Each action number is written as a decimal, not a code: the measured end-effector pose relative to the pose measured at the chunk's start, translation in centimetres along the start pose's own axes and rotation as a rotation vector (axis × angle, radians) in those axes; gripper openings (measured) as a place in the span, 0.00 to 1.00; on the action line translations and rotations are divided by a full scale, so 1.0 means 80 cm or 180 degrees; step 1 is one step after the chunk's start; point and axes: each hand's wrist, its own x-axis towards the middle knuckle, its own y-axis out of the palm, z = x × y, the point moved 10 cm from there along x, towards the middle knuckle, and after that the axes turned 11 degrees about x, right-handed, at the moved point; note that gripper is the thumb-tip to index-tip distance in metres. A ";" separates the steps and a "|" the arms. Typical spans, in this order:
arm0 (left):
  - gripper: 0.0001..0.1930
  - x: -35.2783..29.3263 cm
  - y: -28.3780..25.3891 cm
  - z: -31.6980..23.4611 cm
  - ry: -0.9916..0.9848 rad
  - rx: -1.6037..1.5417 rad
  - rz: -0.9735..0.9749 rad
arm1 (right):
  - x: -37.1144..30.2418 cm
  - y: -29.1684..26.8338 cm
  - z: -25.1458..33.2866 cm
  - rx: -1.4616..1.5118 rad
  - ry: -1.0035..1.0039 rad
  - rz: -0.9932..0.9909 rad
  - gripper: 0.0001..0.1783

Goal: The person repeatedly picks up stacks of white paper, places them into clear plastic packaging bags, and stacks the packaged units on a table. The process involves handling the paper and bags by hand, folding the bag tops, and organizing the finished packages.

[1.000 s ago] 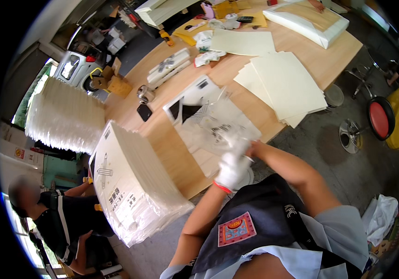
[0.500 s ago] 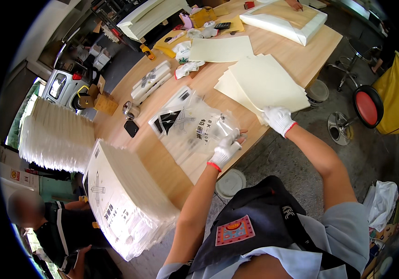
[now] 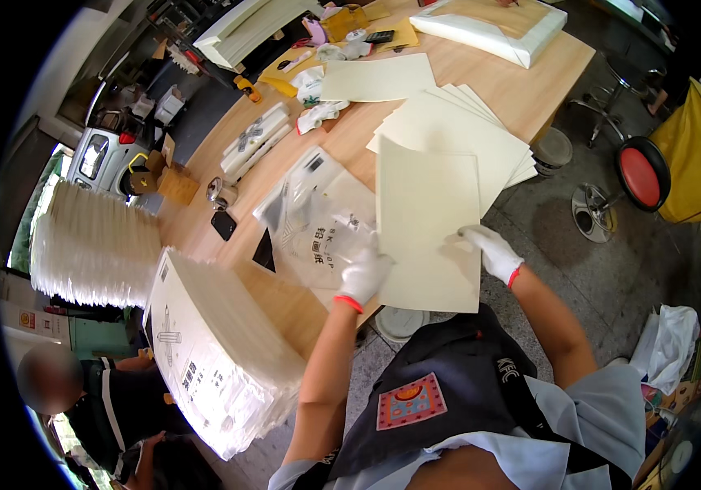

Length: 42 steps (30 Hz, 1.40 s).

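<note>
My right hand (image 3: 493, 251), in a white glove with a red cuff, grips the right edge of a cream paper sheet (image 3: 428, 220), perhaps more than one. The paper is raised over the table's near edge, its top left corner curling. On its left side my left hand (image 3: 364, 276), gloved alike and somewhat blurred, closes at the mouth of a clear printed plastic bag (image 3: 309, 220). That bag lies crumpled on the table, and part of its right side is hidden by the paper. Just beyond the held paper, several cream sheets (image 3: 456, 122) are fanned out.
A tall pile of filled bags (image 3: 220, 343) stands at the left, with another stack (image 3: 93, 245) behind it. On the wooden table (image 3: 203, 163) are a phone (image 3: 223, 225), a metal jar (image 3: 221, 193) and rolled packs (image 3: 256, 139). Another person (image 3: 113, 400) stands lower left; a red stool (image 3: 643, 181) stands right.
My right hand has lifted paper from the fanned sheets and brought it left, toward me. The bag has shifted left and flattened, with my left hand at its mouth.
</note>
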 end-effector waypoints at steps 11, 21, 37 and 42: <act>0.39 -0.059 -0.005 -0.081 0.0408 -0.1451 -0.0280 | -0.045 0.089 0.062 -0.3159 -0.1313 -0.0522 0.23; 0.29 -0.204 -0.213 -0.031 0.0779 -0.2632 -0.1801 | -0.142 0.306 0.074 -0.6659 -0.4149 0.2215 0.08; 0.18 -0.167 -0.121 -0.150 0.1280 -0.0399 -0.2522 | -0.011 0.347 -0.055 -0.5009 -0.1464 0.2335 0.25; 0.11 -0.128 -0.090 -0.080 0.0464 -0.0784 -0.2113 | -0.001 0.296 -0.092 -0.4998 -0.1864 0.1960 0.23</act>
